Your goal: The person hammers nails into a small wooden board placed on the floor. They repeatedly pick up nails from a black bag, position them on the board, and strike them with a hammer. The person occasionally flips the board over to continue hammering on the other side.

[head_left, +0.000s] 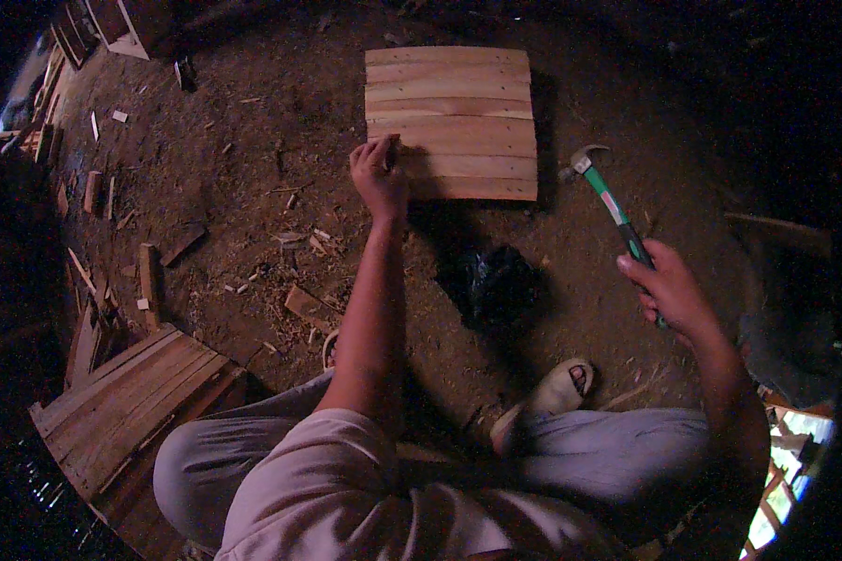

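A square panel of pale wooden slats (pixel 468 103) lies ahead of me, with small dark nail marks along its sides. My left hand (pixel 381 179) is at the panel's near left edge with its fingers pinched together. Whatever it may hold there is too small and dark to make out. Off to the right of the panel, my right hand (pixel 672 292) grips a claw hammer (pixel 612 203) low on its green and black handle. The hammer's metal head points away from me and is apart from the wood.
A crumpled black plastic bag (pixel 500 285) sits on the dirt floor between me and the panel. Wood scraps (pixel 311 307) and shavings litter the ground to the left. Another slatted wooden piece (pixel 140 402) stands at the lower left. My sandalled foot (pixel 557 391) rests near the bag.
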`<state>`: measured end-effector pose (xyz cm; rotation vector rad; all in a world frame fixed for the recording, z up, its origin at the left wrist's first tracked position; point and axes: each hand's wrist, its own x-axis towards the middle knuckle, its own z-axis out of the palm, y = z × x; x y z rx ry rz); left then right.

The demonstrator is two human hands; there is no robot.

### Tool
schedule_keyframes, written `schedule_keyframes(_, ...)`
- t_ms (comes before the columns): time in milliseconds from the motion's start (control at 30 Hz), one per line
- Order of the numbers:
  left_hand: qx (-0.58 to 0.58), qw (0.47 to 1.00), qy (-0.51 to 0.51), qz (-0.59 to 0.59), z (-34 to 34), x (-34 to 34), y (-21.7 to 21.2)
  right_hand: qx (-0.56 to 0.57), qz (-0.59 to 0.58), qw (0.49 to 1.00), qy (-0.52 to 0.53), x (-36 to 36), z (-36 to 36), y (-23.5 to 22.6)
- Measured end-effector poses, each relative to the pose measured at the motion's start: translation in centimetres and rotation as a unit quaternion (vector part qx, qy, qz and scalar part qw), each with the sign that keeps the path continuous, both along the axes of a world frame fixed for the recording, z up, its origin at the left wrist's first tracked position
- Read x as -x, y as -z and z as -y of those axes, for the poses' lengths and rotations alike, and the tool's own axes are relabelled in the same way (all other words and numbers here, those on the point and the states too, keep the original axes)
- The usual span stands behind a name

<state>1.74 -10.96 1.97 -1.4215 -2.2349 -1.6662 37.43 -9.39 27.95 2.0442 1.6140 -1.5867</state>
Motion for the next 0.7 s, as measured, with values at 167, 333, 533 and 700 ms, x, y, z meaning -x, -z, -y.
schedule_keyframes(167,-0.005,0.999,-0.012,-0.037,0.2,-0.5,-0.6,-0.039,0.082,0.993,-0.081,0.3,0.2,0.0)
schedule_keyframes(333,0.056,0.995,-0.032,-0.080,0.0,-1.2,-0.7,-0.115,0.072,0.976,-0.173,2.6,1.6,3.1)
schedule_keyframes(533,0.054,0.989,-0.074,-0.114,0.8,-0.3,-0.4,-0.292,-0.057,0.932,-0.206,14.4,2.9,7.7)
schedule_keyframes(700,0.034,0.994,-0.052,-0.092,0.0,-1.8,-1.0,-0.416,-0.031,0.890,-0.181,16.7,3.9,13.1)
